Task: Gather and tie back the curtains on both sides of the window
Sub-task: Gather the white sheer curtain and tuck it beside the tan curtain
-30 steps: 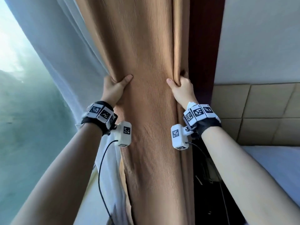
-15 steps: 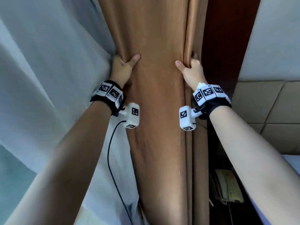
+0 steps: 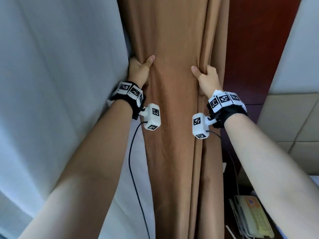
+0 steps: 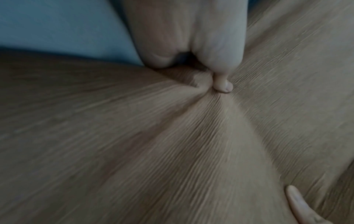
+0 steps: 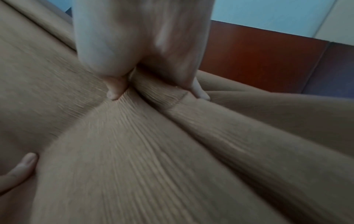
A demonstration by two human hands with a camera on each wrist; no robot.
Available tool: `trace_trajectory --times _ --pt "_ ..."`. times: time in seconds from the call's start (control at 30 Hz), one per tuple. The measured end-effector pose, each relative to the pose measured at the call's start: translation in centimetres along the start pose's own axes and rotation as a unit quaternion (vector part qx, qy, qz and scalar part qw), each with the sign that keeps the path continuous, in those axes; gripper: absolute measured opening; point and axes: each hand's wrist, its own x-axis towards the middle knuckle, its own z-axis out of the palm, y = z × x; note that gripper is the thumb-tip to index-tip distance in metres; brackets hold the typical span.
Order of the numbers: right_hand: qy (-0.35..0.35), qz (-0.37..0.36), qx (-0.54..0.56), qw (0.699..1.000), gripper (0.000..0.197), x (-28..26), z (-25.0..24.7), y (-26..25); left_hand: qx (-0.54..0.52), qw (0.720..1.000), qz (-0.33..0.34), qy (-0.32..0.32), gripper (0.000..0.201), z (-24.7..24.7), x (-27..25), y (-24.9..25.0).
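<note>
A tan ribbed curtain hangs gathered in a thick bundle down the middle of the head view. My left hand grips its left edge, thumb across the front and fingers hidden behind the cloth. My right hand grips the folds on its right edge the same way. In the left wrist view the left hand bunches the curtain into a pucker. The right wrist view shows the right hand closed round a fold of the curtain. No tie-back shows.
A pale sheer curtain hangs to the left of the tan one. A dark red-brown wooden frame and a light wall stand to the right. A beige telephone lies low at the right. A black cable hangs from my left wrist.
Both hands keep their hold on the curtain's edges and have drawn slightly closer, narrowing the bundle. The view has swung right: the bright window is out of sight and the telephone shows.
</note>
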Motion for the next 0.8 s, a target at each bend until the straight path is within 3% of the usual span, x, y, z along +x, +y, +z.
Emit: trace_trajectory --times 0.07,0.2,0.27,0.5,0.8 --pt "0.006 0.004 0.001 1.0 0.09 -0.1 -0.3 0.1 -0.007 1.0 0.003 0.003 0.028 0.3 -0.1 0.1" --pt "0.026 -0.01 -0.022 0.999 0.046 -2.9 -0.6 -0.7 -0.014 1.0 -0.004 0.004 0.038 0.1 -1.8 -0.1" --pt "0.035 -0.021 -0.026 0.999 0.038 -4.3 -0.9 -0.7 -0.009 1.0 -0.002 0.003 0.036 -0.2 -2.9 -0.1" --pt "0.003 -0.019 -0.087 0.996 0.038 -10.3 -3.2 -2.7 0.027 0.999 0.006 -0.016 0.029 -3.0 -9.7 1.5" --pt "0.011 0.023 -0.154 0.988 0.043 -19.6 -7.0 -4.9 0.062 0.992 0.01 -0.11 0.061 -7.4 -20.2 3.3"
